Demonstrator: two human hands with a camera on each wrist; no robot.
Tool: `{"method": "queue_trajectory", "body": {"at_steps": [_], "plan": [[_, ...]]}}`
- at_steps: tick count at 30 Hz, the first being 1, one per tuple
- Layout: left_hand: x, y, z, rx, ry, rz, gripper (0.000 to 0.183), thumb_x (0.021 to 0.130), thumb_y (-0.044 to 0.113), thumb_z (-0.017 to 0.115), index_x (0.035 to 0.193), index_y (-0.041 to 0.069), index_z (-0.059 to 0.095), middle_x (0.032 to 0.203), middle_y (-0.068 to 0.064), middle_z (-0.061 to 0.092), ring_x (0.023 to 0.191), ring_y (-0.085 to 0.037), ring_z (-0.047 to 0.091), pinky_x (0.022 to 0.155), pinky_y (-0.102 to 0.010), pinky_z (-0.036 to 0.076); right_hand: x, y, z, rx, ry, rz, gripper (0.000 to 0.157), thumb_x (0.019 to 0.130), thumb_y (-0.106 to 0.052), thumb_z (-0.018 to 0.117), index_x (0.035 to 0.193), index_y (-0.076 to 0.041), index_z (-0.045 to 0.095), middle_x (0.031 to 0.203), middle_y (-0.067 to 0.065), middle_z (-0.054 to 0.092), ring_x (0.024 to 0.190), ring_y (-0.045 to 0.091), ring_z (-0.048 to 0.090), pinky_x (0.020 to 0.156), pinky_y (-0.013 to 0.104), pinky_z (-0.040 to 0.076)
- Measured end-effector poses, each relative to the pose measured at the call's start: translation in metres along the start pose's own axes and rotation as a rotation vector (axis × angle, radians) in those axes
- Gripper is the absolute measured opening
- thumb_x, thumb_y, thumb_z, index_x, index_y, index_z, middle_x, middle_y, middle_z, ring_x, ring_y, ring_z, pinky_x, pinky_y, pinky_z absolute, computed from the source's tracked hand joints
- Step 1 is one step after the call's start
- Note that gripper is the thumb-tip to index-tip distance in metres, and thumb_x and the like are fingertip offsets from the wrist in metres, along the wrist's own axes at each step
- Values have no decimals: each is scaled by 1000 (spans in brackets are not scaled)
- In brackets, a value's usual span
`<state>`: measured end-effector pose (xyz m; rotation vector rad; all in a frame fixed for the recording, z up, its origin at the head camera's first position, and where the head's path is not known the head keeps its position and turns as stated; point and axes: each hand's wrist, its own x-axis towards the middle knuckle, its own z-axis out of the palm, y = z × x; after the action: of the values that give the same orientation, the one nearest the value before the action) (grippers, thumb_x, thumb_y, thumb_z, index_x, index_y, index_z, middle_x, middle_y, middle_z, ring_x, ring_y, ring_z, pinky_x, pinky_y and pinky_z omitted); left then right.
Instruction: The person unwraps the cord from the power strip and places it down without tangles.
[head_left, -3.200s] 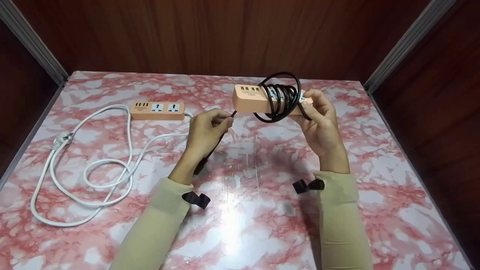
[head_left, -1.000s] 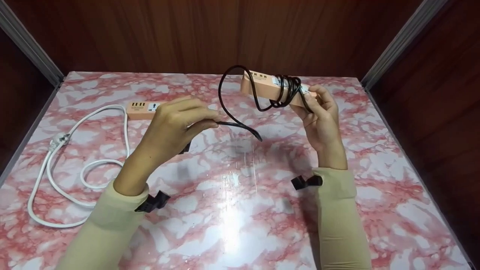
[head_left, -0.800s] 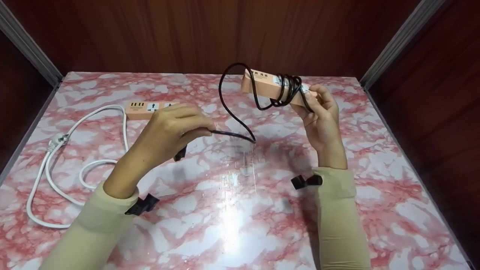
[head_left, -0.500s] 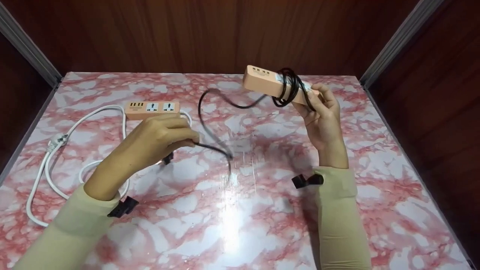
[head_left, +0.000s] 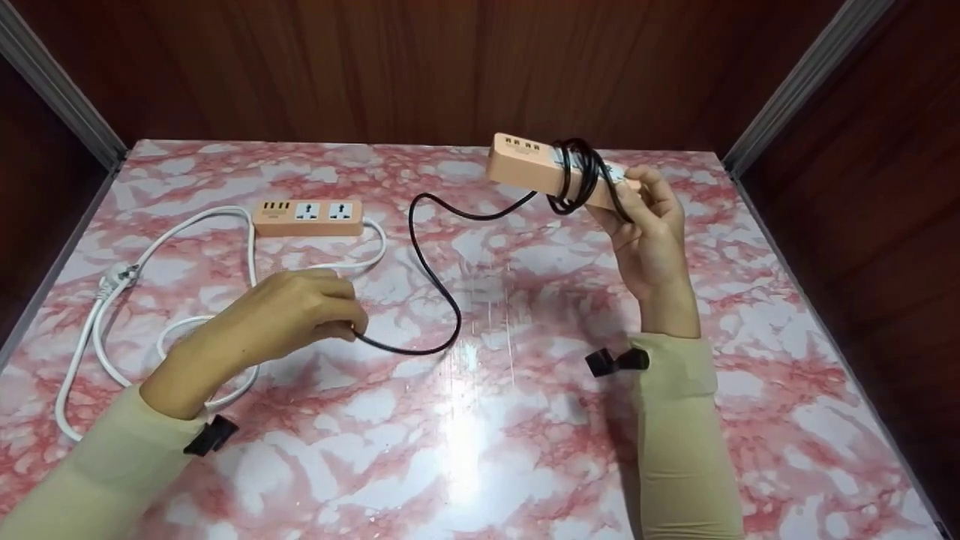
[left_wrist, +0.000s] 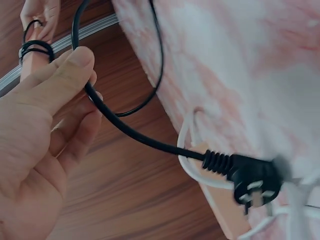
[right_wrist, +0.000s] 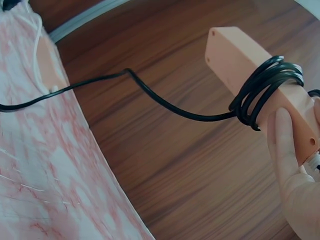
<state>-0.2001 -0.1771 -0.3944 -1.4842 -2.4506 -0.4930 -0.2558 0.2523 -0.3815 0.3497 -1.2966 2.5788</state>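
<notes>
My right hand [head_left: 651, 232] grips the right end of an orange power strip [head_left: 517, 165], held tilted above the table. Several turns of black cord [head_left: 574, 176] wrap its middle; the right wrist view shows the coils [right_wrist: 270, 85] against the strip's underside. From there the cord runs down in a loose curve to my left hand [head_left: 281, 315], which pinches it between thumb and fingers. In the left wrist view, a black plug [left_wrist: 255, 180] hangs from the cord a short way past my fingertips. The head view hides that plug behind the left hand.
A second orange power strip [head_left: 307, 217] lies at the table's back left. Its white cord [head_left: 259, 210] loops over the left side, ending in a white plug [head_left: 120, 277]. Dark wood panels [head_left: 420, 67] stand behind and beside the marbled table [head_left: 480, 465].
My left hand has drawn the black cord left and toward me, unwinding a length of it from the strip. My right hand keeps its grip, with the strip now tilted and raised slightly.
</notes>
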Motion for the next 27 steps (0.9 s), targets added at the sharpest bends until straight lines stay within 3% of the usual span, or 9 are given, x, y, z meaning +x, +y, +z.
{"method": "queue_trajectory", "body": {"at_steps": [12,17,24,27], "plan": [[-15,14,40,-52,-175,11,25,74,16,94,83,23,72,81,8,66,79,-14,64,69,-33,54,0,0,2,-26,-26,-4,18,94,-4,80,106,-6,67,110,15,60,93,23,69,86,35,64],[-15,18,53,-63,-204,-10,24,74,16,94,82,22,72,81,8,67,78,-15,62,69,-32,53,0,0,2,-33,-30,3,16,94,-3,79,105,-7,67,110,14,60,92,22,70,84,34,64],[-13,17,52,-109,-254,-52,20,79,19,93,86,22,75,83,7,68,79,-12,62,71,-33,54,-1,-1,2,-26,-32,2,17,94,-4,80,105,-6,67,110,14,61,92,22,70,84,34,64],[-11,14,45,-127,-238,-99,15,84,22,91,92,20,79,88,5,72,84,-13,67,76,-36,57,-1,-2,2,-26,-37,5,17,94,-4,80,106,-6,67,110,15,61,92,23,70,84,34,64]]}}
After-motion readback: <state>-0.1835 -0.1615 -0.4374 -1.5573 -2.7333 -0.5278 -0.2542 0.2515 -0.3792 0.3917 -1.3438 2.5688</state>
